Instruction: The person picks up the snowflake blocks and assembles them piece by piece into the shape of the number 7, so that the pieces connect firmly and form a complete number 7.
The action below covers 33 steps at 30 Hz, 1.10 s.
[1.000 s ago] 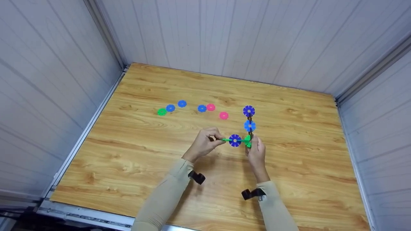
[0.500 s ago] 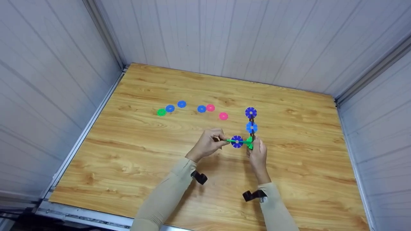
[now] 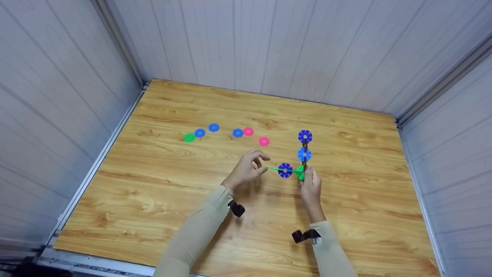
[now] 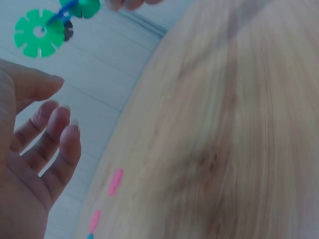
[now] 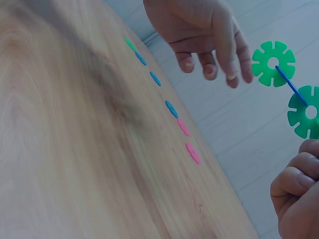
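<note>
Wood-grain worktop (image 3: 127,184), lt. brown w/ darker knots, enclosed on 3 sides: back wall (image 3: 246,46), L wall (image 3: 50,96) & R wall (image 3: 453,161), all pale, bluish-grey, grooved panels. Metal rail (image 3: 92,264) along front-L edge. Soft, cool light.

The tabletop (image 3: 115,192) is viewed from above, forward and down, by the head camera. Closer, tilted views are taken from each wrist; the green disc (image 4: 30,39) nearest the left hand (image 5: 202,30) is shared, at ten o'clock in the left wrist's, two o'clock in the right's.
</note>
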Motion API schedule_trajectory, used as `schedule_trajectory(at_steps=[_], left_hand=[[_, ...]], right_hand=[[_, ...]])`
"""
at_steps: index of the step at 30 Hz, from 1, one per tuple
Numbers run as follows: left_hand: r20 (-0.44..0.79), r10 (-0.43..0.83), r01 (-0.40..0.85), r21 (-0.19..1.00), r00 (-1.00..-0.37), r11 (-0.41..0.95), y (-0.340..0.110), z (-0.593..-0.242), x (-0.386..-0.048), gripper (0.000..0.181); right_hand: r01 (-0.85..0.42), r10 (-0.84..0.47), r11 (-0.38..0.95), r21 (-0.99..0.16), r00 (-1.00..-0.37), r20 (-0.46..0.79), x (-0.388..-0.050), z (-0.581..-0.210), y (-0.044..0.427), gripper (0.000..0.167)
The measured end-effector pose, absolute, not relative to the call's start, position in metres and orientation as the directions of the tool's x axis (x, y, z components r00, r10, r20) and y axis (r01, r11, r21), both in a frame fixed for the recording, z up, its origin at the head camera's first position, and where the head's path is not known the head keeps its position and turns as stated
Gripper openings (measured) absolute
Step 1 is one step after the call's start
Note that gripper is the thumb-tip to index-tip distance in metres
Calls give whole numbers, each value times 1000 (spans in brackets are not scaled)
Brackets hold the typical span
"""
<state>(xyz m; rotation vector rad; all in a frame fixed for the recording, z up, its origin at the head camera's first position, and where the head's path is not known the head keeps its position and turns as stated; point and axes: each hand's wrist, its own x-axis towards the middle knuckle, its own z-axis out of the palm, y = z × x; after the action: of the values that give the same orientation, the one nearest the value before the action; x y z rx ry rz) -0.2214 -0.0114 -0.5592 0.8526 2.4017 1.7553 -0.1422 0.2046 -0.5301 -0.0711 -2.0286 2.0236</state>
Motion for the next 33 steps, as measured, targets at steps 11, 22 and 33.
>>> schedule_trajectory(at_steps=[11, 22, 33], left_hand=[[74, 384, 210, 922, -920, 325, -5, -576, -263, 39], [-42, 287, 115, 852, -957, 510, 9, -578, -299, 43], [-94, 209, 75, 732, -973, 677, 23, -584, -321, 43]], right_hand=[[-162, 219, 20, -987, -962, 162, -153, -553, 221, 38], [-179, 222, 38, -983, -958, 183, -141, -521, 218, 37], [-190, 215, 34, -981, -957, 193, -138, -523, 224, 38]])
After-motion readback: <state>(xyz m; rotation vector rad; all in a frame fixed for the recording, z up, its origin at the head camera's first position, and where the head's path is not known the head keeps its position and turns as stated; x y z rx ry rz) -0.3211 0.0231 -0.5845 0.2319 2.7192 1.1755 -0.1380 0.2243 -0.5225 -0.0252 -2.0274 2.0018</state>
